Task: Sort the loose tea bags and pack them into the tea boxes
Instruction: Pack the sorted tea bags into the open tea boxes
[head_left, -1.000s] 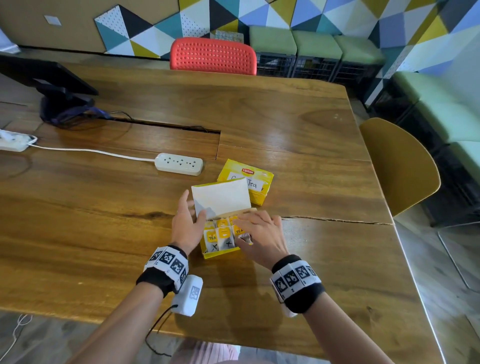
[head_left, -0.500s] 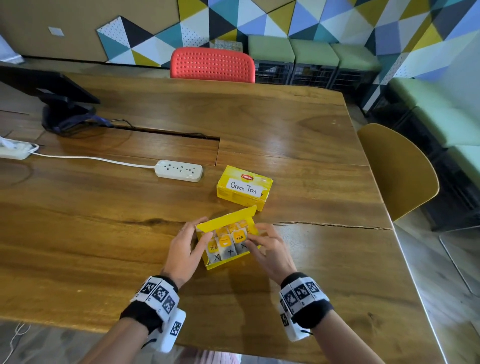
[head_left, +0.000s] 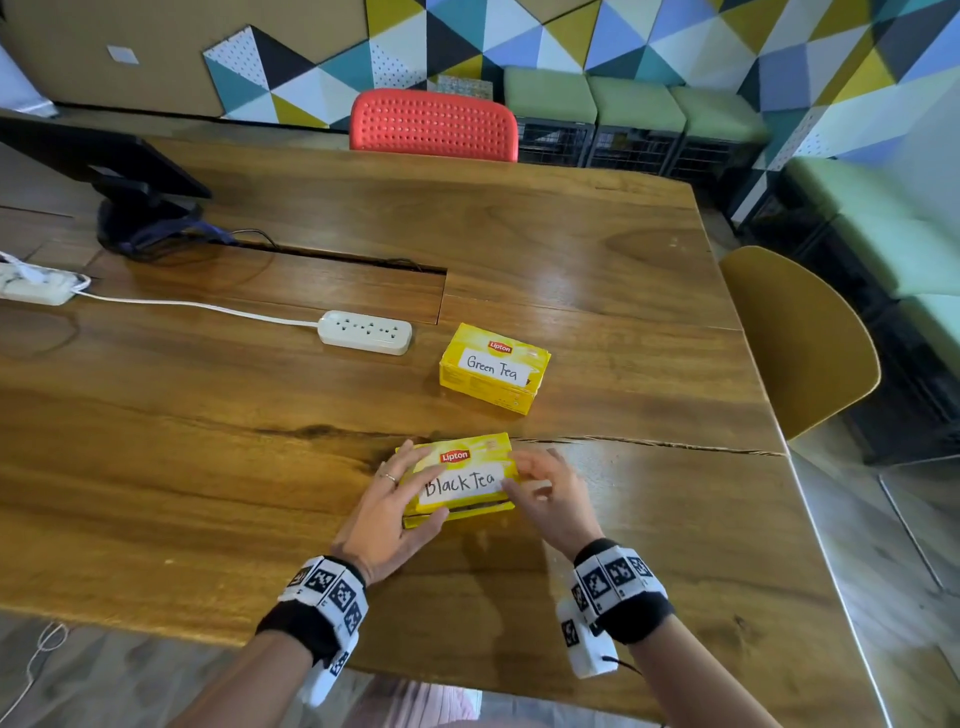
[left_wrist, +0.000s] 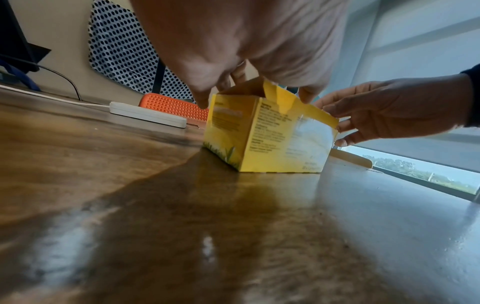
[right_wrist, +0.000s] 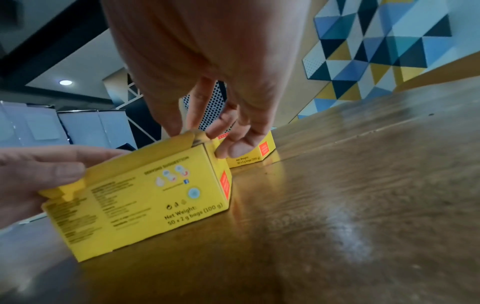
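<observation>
The yellow Black Tea box (head_left: 460, 478) lies on the wooden table (head_left: 208, 441) near its front edge, lid folded down with a thin gap along the front. My left hand (head_left: 397, 496) holds its left end, fingers on the lid and thumb at the front edge. My right hand (head_left: 545, 488) pinches the lid's right end (right_wrist: 207, 142). The tea bags inside are hidden. In the left wrist view the box (left_wrist: 259, 133) shows a raised flap. Behind it, the Green Tea box (head_left: 493, 366) sits closed and untouched.
A white power strip (head_left: 366, 332) with its cord lies left of the Green Tea box. A dark monitor stand (head_left: 140, 208) sits at the far left. A red chair (head_left: 434, 124) stands behind the table and a yellow chair (head_left: 800, 338) at its right edge.
The Black Tea box's lid, upright a second ago with tea bags showing, has been folded down over them. Both hands now sit at the box's ends.
</observation>
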